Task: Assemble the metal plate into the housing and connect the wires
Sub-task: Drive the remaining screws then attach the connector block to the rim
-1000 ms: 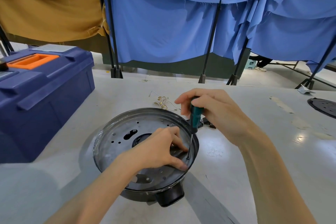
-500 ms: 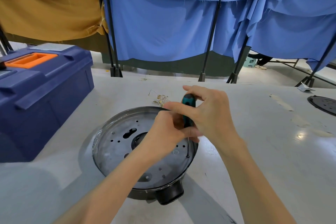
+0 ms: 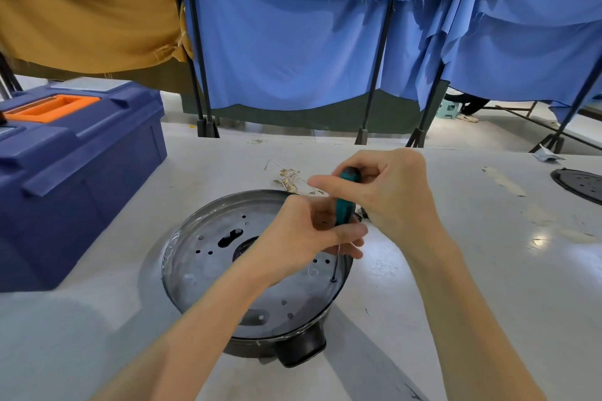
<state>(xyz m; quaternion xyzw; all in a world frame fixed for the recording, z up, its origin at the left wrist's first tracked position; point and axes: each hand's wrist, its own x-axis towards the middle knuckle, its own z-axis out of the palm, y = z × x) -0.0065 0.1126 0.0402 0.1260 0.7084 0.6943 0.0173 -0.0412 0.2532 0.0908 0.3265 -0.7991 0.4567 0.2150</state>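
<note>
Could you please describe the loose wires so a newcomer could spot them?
Find the round housing on the grey table. Just beyond its far rim lies a small tangle of thin pale wires, the only thing there with brass-coloured ends.

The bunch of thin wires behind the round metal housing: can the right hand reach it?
Probably yes: the bunch of thin wires lies uncovered close beside the right hand, nothing between. But that hand grips the teal-handled screwdriver, so freeing it comes first.
</note>
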